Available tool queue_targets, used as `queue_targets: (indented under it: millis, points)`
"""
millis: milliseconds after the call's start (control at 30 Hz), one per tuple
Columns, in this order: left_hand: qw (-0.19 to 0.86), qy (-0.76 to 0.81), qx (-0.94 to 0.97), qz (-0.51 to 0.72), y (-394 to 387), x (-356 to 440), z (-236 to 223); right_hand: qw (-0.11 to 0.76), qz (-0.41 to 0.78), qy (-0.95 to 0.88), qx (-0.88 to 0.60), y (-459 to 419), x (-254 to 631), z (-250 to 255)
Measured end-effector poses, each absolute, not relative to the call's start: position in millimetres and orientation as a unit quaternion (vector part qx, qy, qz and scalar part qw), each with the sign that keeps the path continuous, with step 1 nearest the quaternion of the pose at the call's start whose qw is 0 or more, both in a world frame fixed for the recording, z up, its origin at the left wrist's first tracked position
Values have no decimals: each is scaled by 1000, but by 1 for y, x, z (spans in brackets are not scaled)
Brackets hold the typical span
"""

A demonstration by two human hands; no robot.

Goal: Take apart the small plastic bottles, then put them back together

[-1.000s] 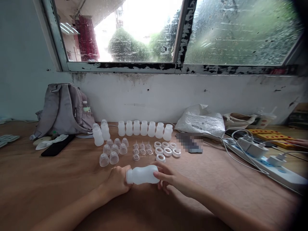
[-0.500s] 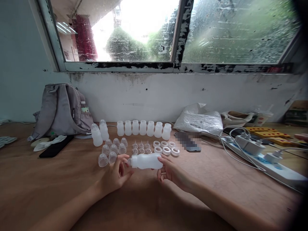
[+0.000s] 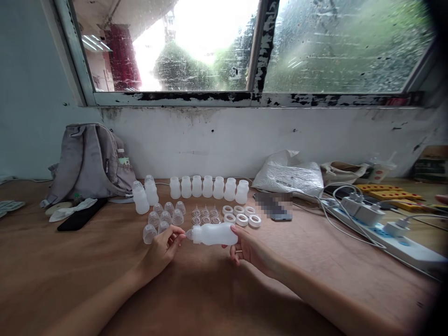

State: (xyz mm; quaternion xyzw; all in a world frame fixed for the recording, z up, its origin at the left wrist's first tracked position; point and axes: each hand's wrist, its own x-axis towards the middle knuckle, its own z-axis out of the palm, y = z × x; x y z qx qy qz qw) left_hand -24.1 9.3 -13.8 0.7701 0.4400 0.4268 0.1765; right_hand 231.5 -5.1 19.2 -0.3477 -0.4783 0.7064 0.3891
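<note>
Left hand (image 3: 163,247) is narrowed to a pinch at the tip of a clear teat (image 3: 189,234). The right hand (image 3: 254,249) curls around the base of the held bottle (image 3: 217,234), which lies on its side between both hands, collar (image 3: 196,234) toward the left. Half a second ago the left fingers stood spread around the teat; they are now closed at its tip — the bottle has hardly moved. This suggests handling is now at the teat, with the right hand as brace.

Parts beyond, on the desk (image 3: 105,261):
- Loose collars (image 3: 255,226): six visible.
- Loose teats (image 3: 206,219): six visible — the held bottle may hide more.
- Clear caps (image 3: 166,217): eight.
- Open bottles (image 3: 207,187): seven, upright in a row.
- Capped bottles (image 3: 142,201): two, upright, left of that row.
- Backpack (image 3: 87,158): one, farther left.
- Power strip (image 3: 413,256): one, far right.
</note>
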Motion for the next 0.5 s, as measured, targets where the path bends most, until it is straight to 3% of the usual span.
queue_targets:
  millis: [500]
  points:
    - [155,469,746,446,3,-21,-5,400,701,-494,-324,-7,234,20]
